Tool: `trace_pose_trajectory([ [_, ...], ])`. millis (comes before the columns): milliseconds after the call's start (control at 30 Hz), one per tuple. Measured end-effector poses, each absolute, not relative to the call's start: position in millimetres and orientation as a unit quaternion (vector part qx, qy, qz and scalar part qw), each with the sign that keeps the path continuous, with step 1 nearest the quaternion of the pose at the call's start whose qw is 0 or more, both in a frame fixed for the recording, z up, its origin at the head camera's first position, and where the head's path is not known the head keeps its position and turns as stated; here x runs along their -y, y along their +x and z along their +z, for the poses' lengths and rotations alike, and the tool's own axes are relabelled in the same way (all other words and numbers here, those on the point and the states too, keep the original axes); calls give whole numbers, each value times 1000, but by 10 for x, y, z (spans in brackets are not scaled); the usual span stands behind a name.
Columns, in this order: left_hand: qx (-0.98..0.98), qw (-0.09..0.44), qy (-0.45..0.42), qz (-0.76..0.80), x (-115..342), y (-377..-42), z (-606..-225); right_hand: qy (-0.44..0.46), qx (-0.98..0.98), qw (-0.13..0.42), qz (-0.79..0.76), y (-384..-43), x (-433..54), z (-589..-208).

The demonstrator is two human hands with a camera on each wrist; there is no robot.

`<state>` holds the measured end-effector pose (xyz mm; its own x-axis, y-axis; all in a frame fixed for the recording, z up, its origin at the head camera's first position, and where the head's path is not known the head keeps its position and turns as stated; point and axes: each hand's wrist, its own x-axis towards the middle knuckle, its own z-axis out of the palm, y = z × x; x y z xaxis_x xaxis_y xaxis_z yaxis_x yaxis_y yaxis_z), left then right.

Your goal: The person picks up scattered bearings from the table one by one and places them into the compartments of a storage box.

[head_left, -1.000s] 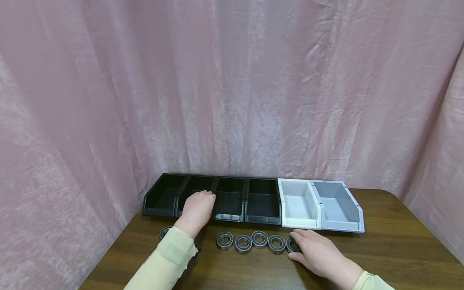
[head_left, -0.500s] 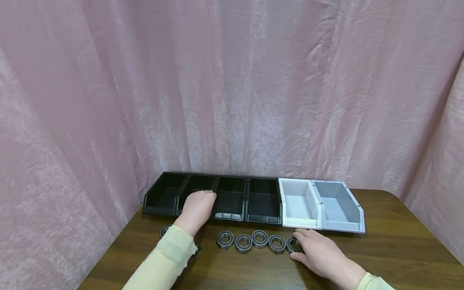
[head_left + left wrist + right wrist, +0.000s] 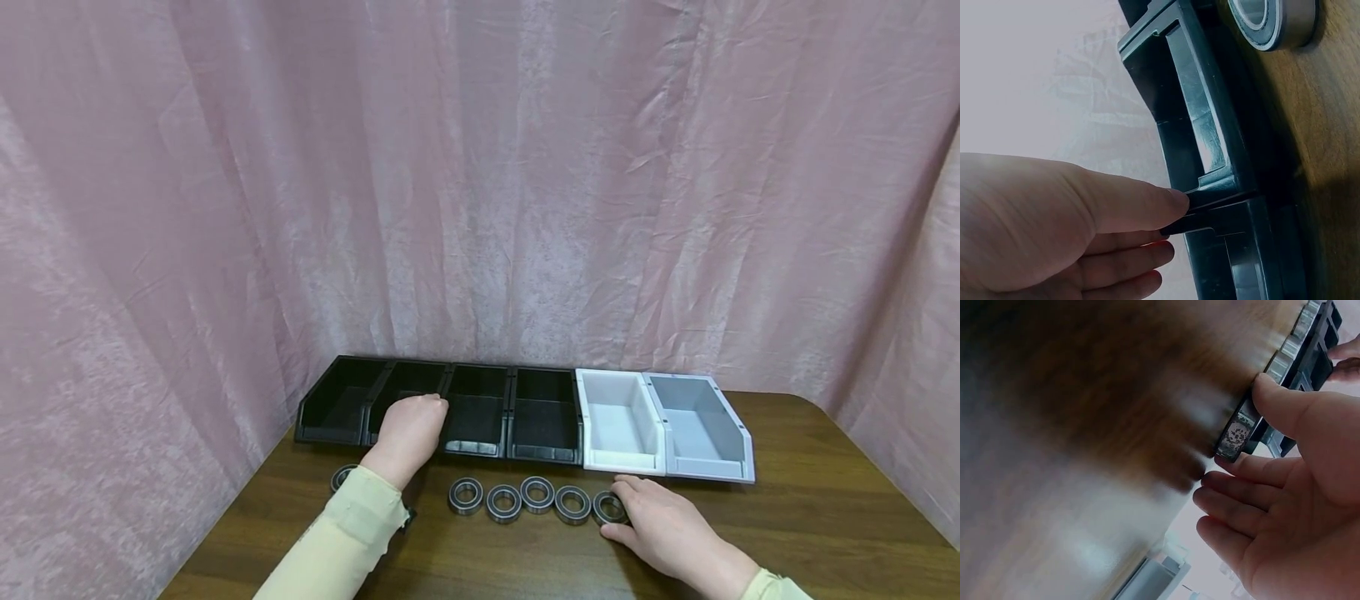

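In the head view, several steel ball bearings [image 3: 504, 504] lie flat in a loose row before a line of storage bins. My left hand [image 3: 408, 432] reaches over the black bins. Its thumb and forefinger pinch the wall where two black bins [image 3: 1200, 125] meet, as the left wrist view shows; the other fingers hang loosely curled. At the row's right end, my right hand [image 3: 663, 527] holds the last bearing [image 3: 1235, 434] between thumb and forefinger across its outer rim. The remaining right fingers are extended, just above the wooden table [image 3: 1116, 425].
Right of the black bins stand a white bin [image 3: 621, 425] and a grey bin [image 3: 697, 429]. Another bearing [image 3: 342, 477] lies at the left, partly hidden by the left forearm. A pink curtain [image 3: 480, 183] hangs behind the table.
My right fingers have shifted very slightly to the right, and more of the end bearing shows. The left hand keeps its place on the black bins.
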<state>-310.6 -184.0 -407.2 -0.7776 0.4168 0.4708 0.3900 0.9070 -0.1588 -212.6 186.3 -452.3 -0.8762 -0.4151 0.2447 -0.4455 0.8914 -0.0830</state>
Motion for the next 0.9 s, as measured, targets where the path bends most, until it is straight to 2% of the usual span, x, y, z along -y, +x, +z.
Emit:
trace_pose_trajectory([
  [900,945,251,-208,17,1836,-3108,-4075,272,948,154,53,-2122,-1906,-4584],
])
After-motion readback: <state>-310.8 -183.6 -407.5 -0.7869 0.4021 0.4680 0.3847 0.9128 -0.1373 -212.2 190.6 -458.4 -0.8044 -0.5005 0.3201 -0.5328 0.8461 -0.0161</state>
